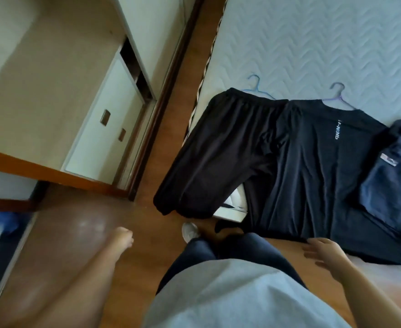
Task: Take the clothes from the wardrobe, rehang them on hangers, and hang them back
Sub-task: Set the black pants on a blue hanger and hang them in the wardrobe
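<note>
Black trousers [218,150] lie on the white mattress [324,43], their legs hanging over its edge, with a blue hanger [257,89] at the waistband. Beside them a black shirt [313,166] with white lettering lies flat, a purple hanger [339,95] in its collar. A dark blue garment [393,166] is folded at the right. My right hand [322,254] hovers with fingers spread just off the shirt's hem, holding nothing. My left hand [122,236] hangs over the floor with fingers curled, holding nothing.
The wardrobe [81,95] stands at the left with pale doors and a dark gap [135,67] between them. A brown wooden floor [76,233] runs between wardrobe and bed. My legs and a shoe [190,230] are beside the bed.
</note>
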`<state>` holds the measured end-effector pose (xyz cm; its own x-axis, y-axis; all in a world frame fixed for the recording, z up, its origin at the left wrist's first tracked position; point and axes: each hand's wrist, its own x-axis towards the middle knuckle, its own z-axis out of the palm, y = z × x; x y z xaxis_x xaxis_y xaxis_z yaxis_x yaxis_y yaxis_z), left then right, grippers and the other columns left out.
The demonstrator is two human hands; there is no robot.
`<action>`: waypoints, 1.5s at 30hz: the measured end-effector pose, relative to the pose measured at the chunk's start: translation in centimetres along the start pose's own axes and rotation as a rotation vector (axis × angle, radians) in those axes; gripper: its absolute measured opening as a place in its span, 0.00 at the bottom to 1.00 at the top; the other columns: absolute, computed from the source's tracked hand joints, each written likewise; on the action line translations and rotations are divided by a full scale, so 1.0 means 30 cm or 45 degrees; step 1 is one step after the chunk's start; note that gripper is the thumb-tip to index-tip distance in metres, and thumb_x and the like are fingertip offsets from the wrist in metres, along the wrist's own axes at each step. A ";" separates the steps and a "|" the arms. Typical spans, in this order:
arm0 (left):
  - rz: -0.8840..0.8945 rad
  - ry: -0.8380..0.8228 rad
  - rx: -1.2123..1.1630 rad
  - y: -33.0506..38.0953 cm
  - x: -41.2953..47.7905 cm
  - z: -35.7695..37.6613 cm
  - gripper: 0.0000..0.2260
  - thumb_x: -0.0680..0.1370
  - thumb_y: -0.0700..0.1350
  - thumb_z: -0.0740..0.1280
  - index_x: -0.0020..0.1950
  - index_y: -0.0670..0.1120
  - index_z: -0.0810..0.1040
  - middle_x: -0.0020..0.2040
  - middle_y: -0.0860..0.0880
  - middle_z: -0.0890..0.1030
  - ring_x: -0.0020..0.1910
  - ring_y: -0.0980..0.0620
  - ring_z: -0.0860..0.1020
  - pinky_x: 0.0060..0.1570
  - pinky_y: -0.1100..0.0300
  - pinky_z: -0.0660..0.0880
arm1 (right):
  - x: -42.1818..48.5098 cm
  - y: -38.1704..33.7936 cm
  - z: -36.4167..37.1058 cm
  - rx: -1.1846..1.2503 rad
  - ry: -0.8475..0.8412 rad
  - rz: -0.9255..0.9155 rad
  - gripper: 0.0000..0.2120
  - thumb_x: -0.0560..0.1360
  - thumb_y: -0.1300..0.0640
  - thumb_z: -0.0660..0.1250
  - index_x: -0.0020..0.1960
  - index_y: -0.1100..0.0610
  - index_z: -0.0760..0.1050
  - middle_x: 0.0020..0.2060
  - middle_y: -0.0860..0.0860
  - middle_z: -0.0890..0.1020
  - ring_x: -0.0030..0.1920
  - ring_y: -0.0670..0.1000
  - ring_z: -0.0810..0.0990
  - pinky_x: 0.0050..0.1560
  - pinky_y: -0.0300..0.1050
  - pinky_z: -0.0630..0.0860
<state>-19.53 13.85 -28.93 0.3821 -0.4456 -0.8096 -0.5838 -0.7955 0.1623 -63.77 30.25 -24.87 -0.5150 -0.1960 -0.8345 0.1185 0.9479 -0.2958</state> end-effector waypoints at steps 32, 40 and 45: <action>1.225 0.107 0.640 1.860 0.645 0.665 0.20 0.77 0.48 0.61 0.67 0.42 0.67 0.64 0.43 0.71 0.63 0.44 0.71 0.63 0.47 0.69 | 1.116 -1.284 0.106 -0.025 0.178 -0.615 0.16 0.77 0.58 0.61 0.64 0.56 0.70 0.57 0.53 0.78 0.53 0.49 0.75 0.55 0.40 0.66; 1.194 0.042 0.306 1.885 0.774 0.769 0.10 0.76 0.42 0.65 0.56 0.41 0.74 0.49 0.49 0.72 0.50 0.49 0.72 0.50 0.61 0.66 | 1.363 -1.426 0.075 -0.741 0.248 -0.680 0.22 0.73 0.54 0.67 0.65 0.57 0.69 0.65 0.55 0.69 0.66 0.57 0.66 0.66 0.53 0.65; 1.236 0.051 0.294 1.882 0.800 0.777 0.10 0.75 0.42 0.65 0.55 0.41 0.74 0.49 0.48 0.74 0.48 0.51 0.72 0.50 0.61 0.67 | 1.399 -1.478 0.064 -1.094 0.291 -0.583 0.19 0.72 0.46 0.66 0.59 0.52 0.70 0.58 0.51 0.73 0.61 0.54 0.71 0.64 0.53 0.59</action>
<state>-60.03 -32.20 -52.33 -0.3132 -0.8770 -0.3643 -0.7793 0.0182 0.6263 -89.02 -20.49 -47.66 -0.5195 -0.6200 -0.5880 -0.7395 0.6710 -0.0542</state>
